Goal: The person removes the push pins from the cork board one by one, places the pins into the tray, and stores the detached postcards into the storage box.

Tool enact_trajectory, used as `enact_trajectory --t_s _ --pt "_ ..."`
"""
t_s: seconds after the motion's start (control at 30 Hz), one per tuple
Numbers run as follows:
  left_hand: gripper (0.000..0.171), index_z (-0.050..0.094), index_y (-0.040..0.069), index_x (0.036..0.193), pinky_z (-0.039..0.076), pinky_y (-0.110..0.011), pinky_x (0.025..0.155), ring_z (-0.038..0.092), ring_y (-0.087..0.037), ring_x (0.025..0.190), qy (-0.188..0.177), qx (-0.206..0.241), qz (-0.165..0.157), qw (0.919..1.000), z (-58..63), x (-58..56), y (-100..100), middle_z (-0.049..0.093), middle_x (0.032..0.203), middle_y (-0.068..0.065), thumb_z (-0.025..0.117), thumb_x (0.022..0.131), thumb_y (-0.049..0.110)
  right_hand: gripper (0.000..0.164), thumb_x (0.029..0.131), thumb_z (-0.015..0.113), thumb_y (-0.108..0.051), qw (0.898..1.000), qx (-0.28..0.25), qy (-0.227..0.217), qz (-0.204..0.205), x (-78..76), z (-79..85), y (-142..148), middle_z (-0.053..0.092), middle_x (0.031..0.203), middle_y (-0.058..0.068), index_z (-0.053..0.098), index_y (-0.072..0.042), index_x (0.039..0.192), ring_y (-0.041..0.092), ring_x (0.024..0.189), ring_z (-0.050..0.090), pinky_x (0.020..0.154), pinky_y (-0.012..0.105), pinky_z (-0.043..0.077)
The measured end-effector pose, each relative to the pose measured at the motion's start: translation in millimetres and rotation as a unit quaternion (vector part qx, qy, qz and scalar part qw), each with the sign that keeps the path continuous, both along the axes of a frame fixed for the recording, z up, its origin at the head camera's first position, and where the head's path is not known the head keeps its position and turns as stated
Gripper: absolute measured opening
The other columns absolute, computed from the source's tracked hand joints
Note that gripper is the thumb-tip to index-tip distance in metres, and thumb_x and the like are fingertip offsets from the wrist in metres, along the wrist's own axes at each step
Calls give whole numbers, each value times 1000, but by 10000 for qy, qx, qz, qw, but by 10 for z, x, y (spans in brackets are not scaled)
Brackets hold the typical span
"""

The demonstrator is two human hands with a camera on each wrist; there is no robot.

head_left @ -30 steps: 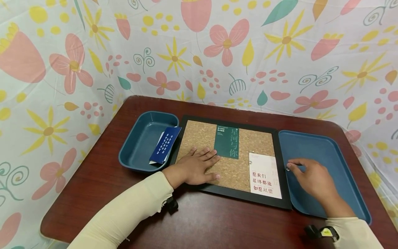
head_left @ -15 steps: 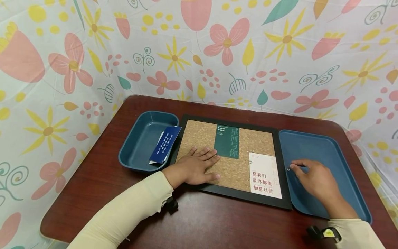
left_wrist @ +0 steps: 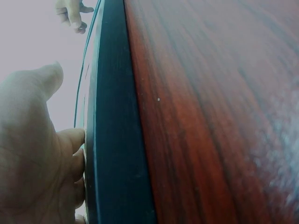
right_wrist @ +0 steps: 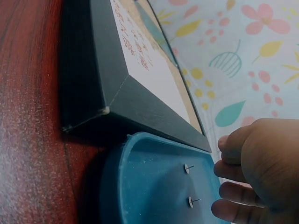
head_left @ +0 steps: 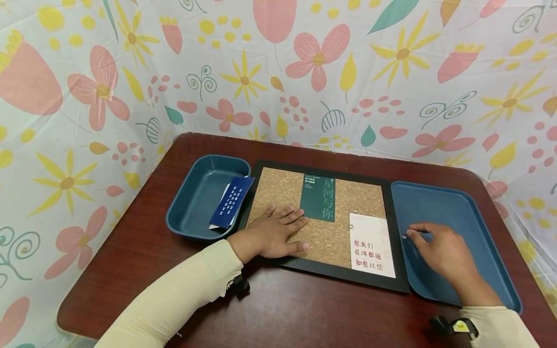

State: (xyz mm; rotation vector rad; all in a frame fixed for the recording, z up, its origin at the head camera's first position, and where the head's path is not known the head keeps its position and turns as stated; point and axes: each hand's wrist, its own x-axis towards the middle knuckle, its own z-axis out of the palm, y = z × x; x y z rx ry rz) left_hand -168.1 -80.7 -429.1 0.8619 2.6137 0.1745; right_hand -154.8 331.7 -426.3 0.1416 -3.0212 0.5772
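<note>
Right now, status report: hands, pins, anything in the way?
Left hand flat on corkboard. Right hand in right tray, fingertips at a pin; grip unclear. Two pins in tray. Nothing blocking.

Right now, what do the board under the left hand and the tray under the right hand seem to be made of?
The board looks like cork: speckled, grainy tan surface in a matte black frame. The tray seems plastic: even teal colour, smooth rounded rim, slight sheen.

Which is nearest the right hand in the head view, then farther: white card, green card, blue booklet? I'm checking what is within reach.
From the right hand:
1. White card, just left of it, at the board's near right corner.
2. Green card, at the board's top middle.
3. Blue booklet, in the left tray.
</note>
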Motion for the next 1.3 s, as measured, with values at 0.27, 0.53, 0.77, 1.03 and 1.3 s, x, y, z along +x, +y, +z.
enact_trajectory --t_s 0.27,0.53,0.77,1.03,1.3 --pt "79 7 35 164 -5 -52 123 -7 -14 155 -59 -66 34 10000 -44 -26 9 -2 170 12 19 99 78 36 100 68 -35 10000 -25 -8 -16 -7 4 -3 73 95 20 75 -4 118 22 68 56 54 35 38" --pt "80 10 34 165 -3 -52 123 -4 -17 156 -34 8 35 10000 -14 -8 0 1 171 10 20 99 78 39 102 64 -35 10000 -79 -22 15 2 -15 -58 56 62 1 73 -2 121 18 52 45 49 34 35" --pt "79 12 32 165 -3 -53 123 -3 -18 156 -28 79 25 10000 16 8 -3 3 171 9 22 100 75 39 103 62 -35 9999 -113 3 87 0 -4 -117 44 49 0 72 -3 122 20 45 38 47 35 29" --pt "79 11 32 165 -3 -53 123 -4 -17 156 -22 13 10 10000 -9 -7 3 2 171 9 21 100 76 35 103 64 -34 9998 -80 100 150 -12 14 -200 51 63 1 74 -6 121 21 62 44 56 36 35" --pt "82 7 35 164 -5 -52 123 -6 -15 155 -40 -88 30 9999 -62 -35 11 -2 170 12 16 96 81 31 102 66 -30 9997 -179 107 157 -24 -3 -339 65 92 19 75 -7 119 19 63 52 49 34 36"
